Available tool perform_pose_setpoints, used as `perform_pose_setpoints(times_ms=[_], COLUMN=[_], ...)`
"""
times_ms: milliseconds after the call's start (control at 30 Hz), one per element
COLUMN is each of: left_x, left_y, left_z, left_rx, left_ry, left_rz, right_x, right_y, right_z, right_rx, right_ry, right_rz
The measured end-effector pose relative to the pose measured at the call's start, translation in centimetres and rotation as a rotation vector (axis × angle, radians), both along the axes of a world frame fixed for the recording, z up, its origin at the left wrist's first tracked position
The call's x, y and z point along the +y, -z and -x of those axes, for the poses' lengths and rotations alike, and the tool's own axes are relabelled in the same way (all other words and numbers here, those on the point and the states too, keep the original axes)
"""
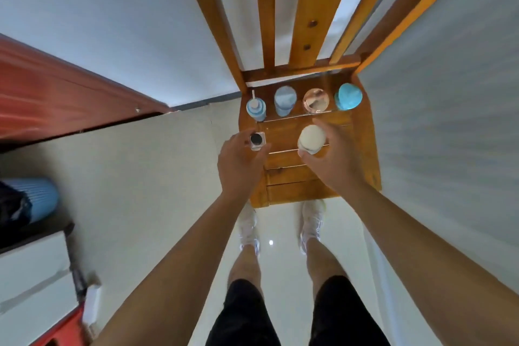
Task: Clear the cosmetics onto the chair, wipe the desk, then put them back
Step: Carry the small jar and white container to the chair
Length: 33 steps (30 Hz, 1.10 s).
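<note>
The left hand [238, 160] pinches a small square black-capped bottle [257, 140] at the left edge of the slatted wooden chair [292, 174] seat. The right hand [331, 160] grips a white round-lidded jar [311, 137] mid-seat. Along the back edge stand a blue pump bottle [256, 109], a pale-blue bottle [285, 100], a pink-lidded jar [316, 100] and a turquoise jar [349, 97].

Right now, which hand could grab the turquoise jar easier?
Probably the right hand: it is nearer the turquoise jar, though it holds a white-lidded jar. The left hand, farther off, holds a black-capped bottle.
</note>
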<state>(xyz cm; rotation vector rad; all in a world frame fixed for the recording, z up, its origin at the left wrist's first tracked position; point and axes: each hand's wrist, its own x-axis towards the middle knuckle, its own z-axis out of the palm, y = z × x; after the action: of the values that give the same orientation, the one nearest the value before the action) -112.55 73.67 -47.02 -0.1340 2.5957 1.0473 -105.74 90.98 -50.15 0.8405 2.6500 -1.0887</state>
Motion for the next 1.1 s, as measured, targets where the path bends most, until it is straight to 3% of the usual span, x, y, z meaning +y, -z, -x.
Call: perform_pose_setpoints(times_ms=[300,633,867,1100], left_x=[0.3,1.6,-0.7,-4.6], left_y=[14.7,20.1,16.3,1.9], left_z=[0.9,1.8,-0.3,-0.9], left_rx=[-0.075,0.041,0.11,0.262], left_ry=[-0.009,-0.088,0.024,0.146], left_rz=[0.016,-0.063,0.057,0.24], right_x=[-1.3,-1.7,-2.2,-2.9], right_y=[14.8,18.5,13.6,1.6], right_z=[2.8,4.4,0.9,-0.7], right_rx=[-0.074,0.01,-0.008,0.208], right_ry=[-0.074,-0.062,-0.11,-0.19], right_rz=[-0.057,-0.118,-0.199,-0.217])
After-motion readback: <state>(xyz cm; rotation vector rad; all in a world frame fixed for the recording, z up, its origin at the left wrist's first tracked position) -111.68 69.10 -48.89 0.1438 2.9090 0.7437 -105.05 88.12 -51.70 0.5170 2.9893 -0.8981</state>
